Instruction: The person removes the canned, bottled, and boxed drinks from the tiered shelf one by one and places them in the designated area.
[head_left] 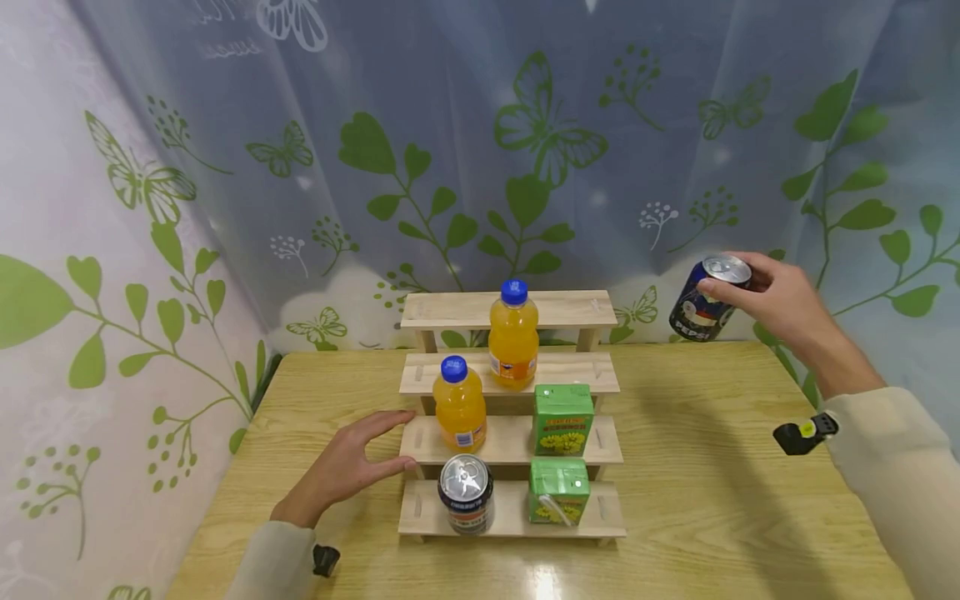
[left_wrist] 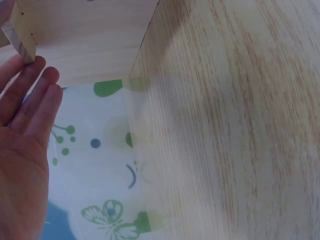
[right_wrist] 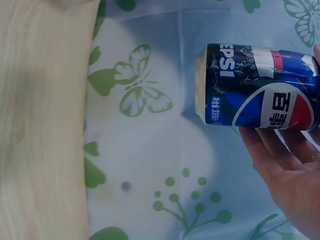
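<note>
A dark blue Pepsi can (head_left: 701, 308) is up in the air to the right of the wooden rack (head_left: 450, 310), above the far part of the table (head_left: 690, 392). The person's right hand (head_left: 783, 302) holds it, thumb on the near side and fingers curled round the far side; the can leans a little, its silver lid upward.

The left hand (head_left: 351, 460) is at the rack's left end, thumb and forefinger spread wide apart, the fingers fairly straight and the tips against the edge of the wood.

On the rack's second step from the top stands an orange drink bottle (head_left: 513, 342) with a blue cap. One step lower, a second orange bottle (head_left: 460, 408) stands on the left and a green carton (head_left: 562, 421) on the right. The rack's bottom step bears a dark can (head_left: 467, 497) on the left and another green carton (head_left: 558, 493), with a straw on its front, on the right.

Behind the rack hangs a curtain (head_left: 465, 100) printed with green leaves and butterflies.
</note>
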